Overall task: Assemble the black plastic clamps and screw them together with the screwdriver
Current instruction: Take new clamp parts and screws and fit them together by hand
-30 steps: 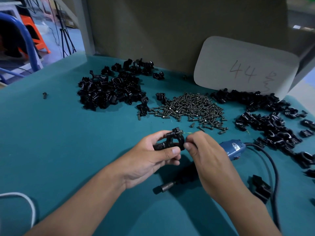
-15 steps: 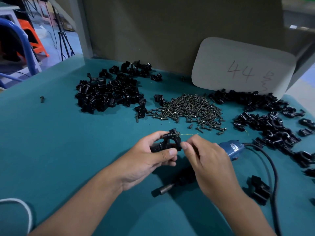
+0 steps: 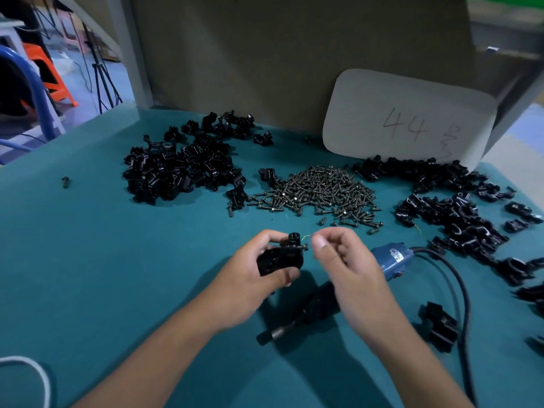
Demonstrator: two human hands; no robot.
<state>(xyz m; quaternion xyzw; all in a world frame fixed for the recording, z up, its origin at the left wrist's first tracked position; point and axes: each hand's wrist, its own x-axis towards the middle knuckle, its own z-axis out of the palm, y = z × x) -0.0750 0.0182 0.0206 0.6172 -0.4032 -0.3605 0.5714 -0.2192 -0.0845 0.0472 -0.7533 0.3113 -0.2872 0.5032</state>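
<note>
My left hand (image 3: 253,287) grips a black plastic clamp (image 3: 279,257) above the teal table. A screw (image 3: 301,247) sticks out of the clamp's upper part toward the right. My right hand (image 3: 350,266) hovers just right of that screw with its fingers curled; I see nothing in it and a small gap separates it from the screw head. The electric screwdriver lies on the table under my right hand, its blue body (image 3: 388,257) at the right and its metal bit (image 3: 279,334) pointing lower left.
Loose clamp halves are heaped at the back left (image 3: 182,169) and right (image 3: 450,213), with a screw pile (image 3: 321,192) between them. One clamp piece (image 3: 438,325) lies beside the screwdriver's black cable (image 3: 462,290). A white card (image 3: 406,119) leans on the back wall.
My right hand has let go of the screw and drawn slightly right. The screw now stands out of the clamp on its own. My left hand has tilted the clamp a little.
</note>
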